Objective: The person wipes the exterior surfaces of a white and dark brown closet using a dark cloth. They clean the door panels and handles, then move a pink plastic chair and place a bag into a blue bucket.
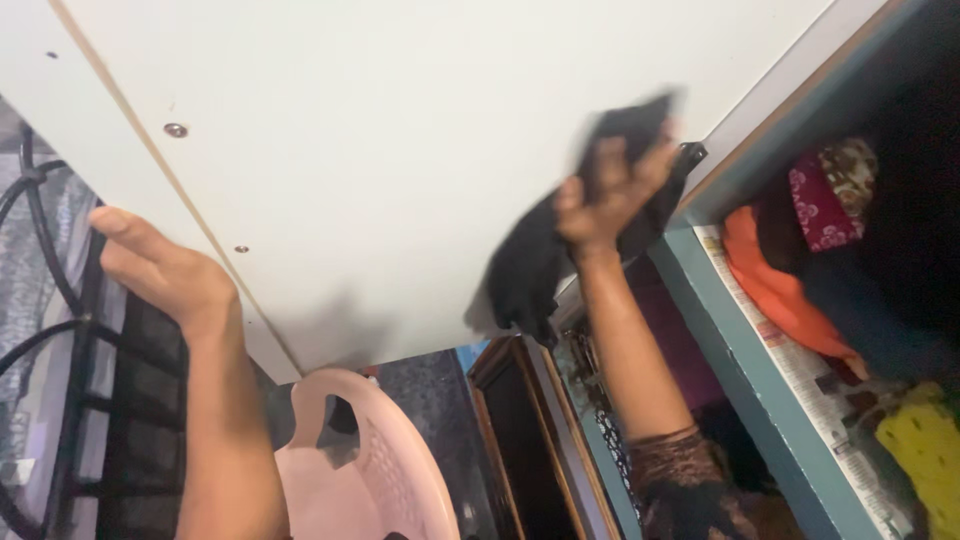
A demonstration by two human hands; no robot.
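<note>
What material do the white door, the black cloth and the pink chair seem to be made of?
White door: probably laminated board, smooth and matt, with a tan edge strip. Black cloth in the right hand: soft fabric, hanging limp. Pink chair: likely moulded plastic, perforated back.

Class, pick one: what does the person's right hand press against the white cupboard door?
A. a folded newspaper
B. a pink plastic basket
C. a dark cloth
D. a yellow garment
C: the right hand presses a dark cloth flat on the white door.

matt black cloth [540,255] – smooth white laminate door [400,150] – pink plastic chair [380,460].
</note>
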